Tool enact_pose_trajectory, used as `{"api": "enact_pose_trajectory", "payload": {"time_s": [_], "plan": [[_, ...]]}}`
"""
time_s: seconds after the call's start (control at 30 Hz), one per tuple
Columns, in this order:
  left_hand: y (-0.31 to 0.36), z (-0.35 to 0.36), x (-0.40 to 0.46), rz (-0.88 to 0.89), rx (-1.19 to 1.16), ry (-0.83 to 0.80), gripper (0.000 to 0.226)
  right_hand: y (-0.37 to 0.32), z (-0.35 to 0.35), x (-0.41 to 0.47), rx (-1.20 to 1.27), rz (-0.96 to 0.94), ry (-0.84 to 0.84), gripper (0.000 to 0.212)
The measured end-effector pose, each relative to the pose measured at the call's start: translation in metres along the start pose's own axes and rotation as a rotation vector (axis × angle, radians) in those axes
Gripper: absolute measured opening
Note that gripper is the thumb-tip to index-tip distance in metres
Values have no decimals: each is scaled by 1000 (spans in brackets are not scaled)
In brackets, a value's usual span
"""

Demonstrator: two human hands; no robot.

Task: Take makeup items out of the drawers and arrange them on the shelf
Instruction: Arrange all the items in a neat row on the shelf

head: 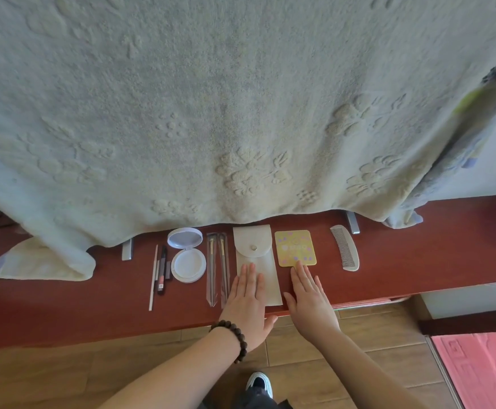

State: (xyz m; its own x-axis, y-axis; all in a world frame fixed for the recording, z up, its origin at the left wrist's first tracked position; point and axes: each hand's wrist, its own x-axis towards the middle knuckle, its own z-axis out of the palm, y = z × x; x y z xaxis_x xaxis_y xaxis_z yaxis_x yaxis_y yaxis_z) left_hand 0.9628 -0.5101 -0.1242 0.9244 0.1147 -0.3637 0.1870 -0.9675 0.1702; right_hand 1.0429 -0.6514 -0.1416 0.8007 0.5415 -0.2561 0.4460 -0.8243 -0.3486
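Pressing flat, both hands lie with fingers straight: left hand [248,302] on the white pouch [257,262], right hand [308,296] touching the yellow palette [295,247] beside it, seemingly squaring the shelf [63,308] row.

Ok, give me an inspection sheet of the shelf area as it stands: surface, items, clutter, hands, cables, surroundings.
Surface: red-brown shelf, items in a row.
Job's things: thin stick, dark pencils, open compact, two sleeved brushes, pale snap pouch, yellow card, comb.
Clutter: folded cloth at left.
Hands: left hand flat on pouch; right hand flat, fingertips touching card.
Cables: dark loop far left, unclear.
Surroundings: blanket draped behind; wood floor; pink mat.
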Motion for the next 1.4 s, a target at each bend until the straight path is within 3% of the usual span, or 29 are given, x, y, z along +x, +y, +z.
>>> {"api": "enact_pose_trajectory", "payload": {"time_s": [0.27, 0.4, 0.53, 0.87, 1.4], "plan": [[-1, -2, -1, 2, 17, -16, 83, 15, -12, 1, 45, -78, 54, 58], [-1, -2, -1, 5, 31, -17, 82, 44, -33, 9, 58, 129, 199, 61], [1, -2, -1, -2, 42, -22, 83, 73, -37, 15, 40, 290, 67, 65], [4, -1, 0, -23, 62, -42, 85, 57, -29, 11, 34, 210, 23, 61], [13, 4, 2, -108, 32, -17, 82, 27, -21, 10, -19, 298, -7, 70]]}}
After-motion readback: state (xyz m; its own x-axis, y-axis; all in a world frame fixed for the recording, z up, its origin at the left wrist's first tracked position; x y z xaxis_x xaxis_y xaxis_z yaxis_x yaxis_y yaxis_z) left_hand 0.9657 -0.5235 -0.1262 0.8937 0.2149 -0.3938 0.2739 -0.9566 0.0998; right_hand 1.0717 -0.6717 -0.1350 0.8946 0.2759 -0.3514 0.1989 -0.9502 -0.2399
